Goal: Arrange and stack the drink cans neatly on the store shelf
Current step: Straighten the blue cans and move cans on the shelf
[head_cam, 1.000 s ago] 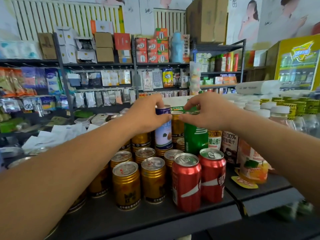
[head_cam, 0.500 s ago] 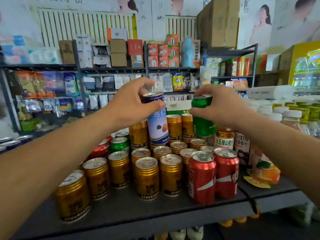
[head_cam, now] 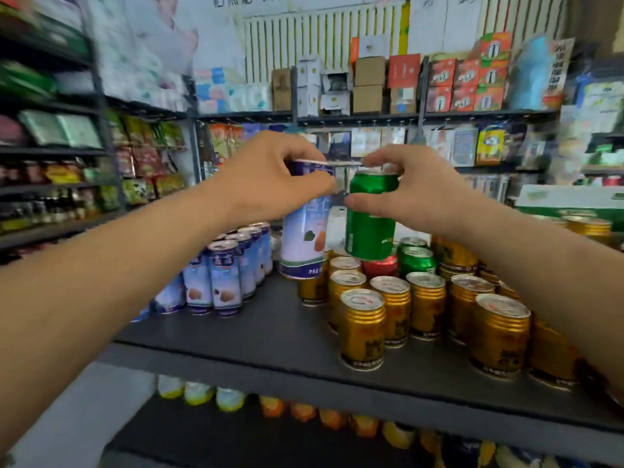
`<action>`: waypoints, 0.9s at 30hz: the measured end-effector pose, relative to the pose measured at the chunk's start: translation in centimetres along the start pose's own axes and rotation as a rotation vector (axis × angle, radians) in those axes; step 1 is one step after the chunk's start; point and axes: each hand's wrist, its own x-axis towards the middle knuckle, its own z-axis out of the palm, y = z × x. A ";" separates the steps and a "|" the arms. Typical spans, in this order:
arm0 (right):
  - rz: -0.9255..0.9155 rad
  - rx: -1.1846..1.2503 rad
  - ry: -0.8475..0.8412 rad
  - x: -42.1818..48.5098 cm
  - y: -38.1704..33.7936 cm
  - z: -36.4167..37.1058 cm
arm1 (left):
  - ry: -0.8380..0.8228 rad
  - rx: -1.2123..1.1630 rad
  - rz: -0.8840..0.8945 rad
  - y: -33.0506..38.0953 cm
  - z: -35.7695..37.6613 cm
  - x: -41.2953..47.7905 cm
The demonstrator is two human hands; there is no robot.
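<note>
My left hand [head_cam: 270, 179] grips the top of a tall white-and-blue can [head_cam: 304, 241] and holds it in the air above the dark shelf [head_cam: 270, 332]. Right beside it, my right hand [head_cam: 415, 194] grips a green can [head_cam: 369, 224] by its rim, lifted over the standing cans. Several gold cans [head_cam: 363, 327] stand in rows on the shelf's right half, with a red can [head_cam: 380, 266] and a green one [head_cam: 417, 260] behind them. A row of matching white-and-blue cans [head_cam: 224, 278] stands at the left.
A strip of bare shelf lies between the white-and-blue row and the gold cans. Bottles with yellow and orange caps [head_cam: 270, 405] sit on the shelf below. Racks of snacks and boxes [head_cam: 368, 82] fill the background; a white and green carton [head_cam: 570, 201] is at right.
Both hands have lifted their cans off the stack and carried them left. The view has swung left, bringing the row of white-and-blue cans into sight.
</note>
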 end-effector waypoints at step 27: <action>-0.081 0.073 -0.339 -0.1 -9.1 16.9 | -0.589 0.553 -0.179 -20.0 -8.4 -6.8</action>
